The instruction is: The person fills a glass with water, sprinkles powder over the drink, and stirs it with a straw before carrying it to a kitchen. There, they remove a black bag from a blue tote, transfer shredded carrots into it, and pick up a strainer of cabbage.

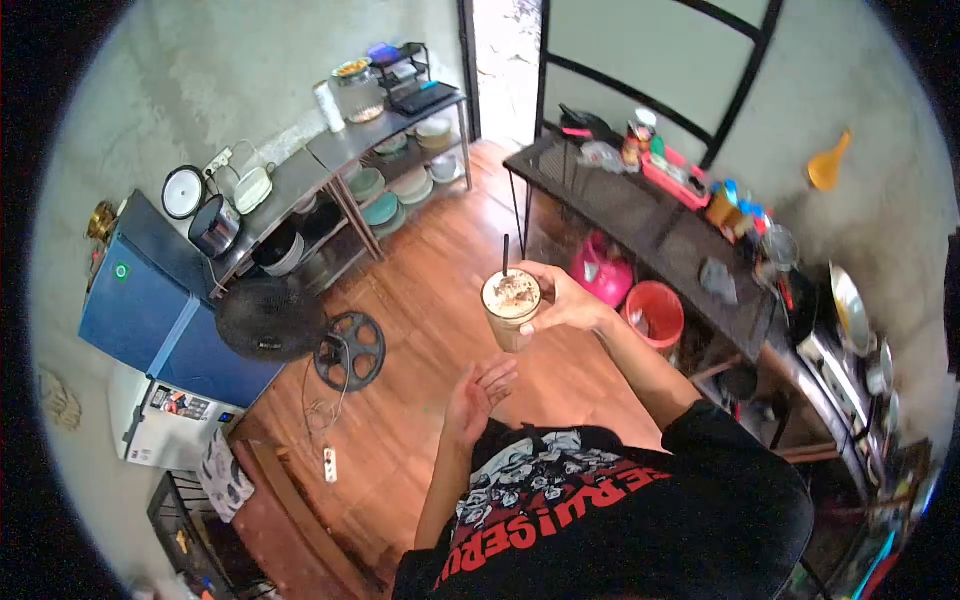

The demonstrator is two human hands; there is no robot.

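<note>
My right hand (565, 302) is wrapped around a glass of frothy coffee (512, 308), held upright in front of my body. Brown powder dots the pale foam on top, and a black straw (506, 254) sticks up from it. Below and slightly left of the glass, my left hand (484, 398) is raised with its fingers stretched out. It holds nothing and appears apart from the glass.
A black standing fan (270, 320) and a white power strip (330, 465) are on the wooden floor at left, near a blue fridge (150, 310). A dark table (640, 215) stands at right, with a red bucket (654, 312) beneath it.
</note>
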